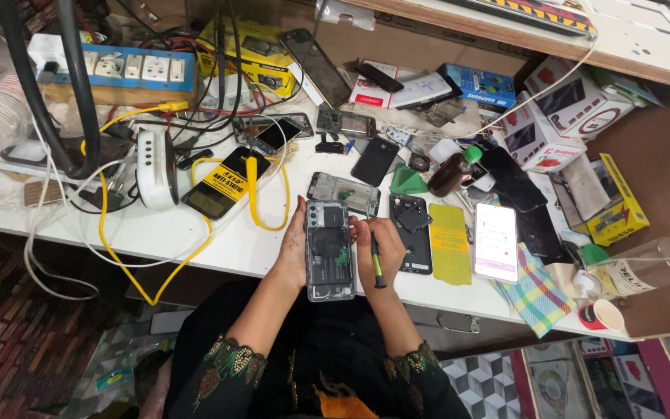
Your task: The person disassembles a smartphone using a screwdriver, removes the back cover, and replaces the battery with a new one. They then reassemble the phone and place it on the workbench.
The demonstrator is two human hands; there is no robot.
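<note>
Opened phone [329, 250], back cover off, insides showing, lies at near edge of white bench [219, 240], right in front of you. Left hand [294, 248] wraps its left side, fingers closed on frame, steadying. Right hand [375, 242] pinches green-tipped screwdriver [378, 268], fingertips up at phone's top right corner. Looks like you're mid-teardown, probably on screws or a connector up there. Next move wants tip seated square, light pressure, left hand firm so phone can't slide. Black back cover [411, 233] sits just right, yellow film [450, 242] beside it.
</note>
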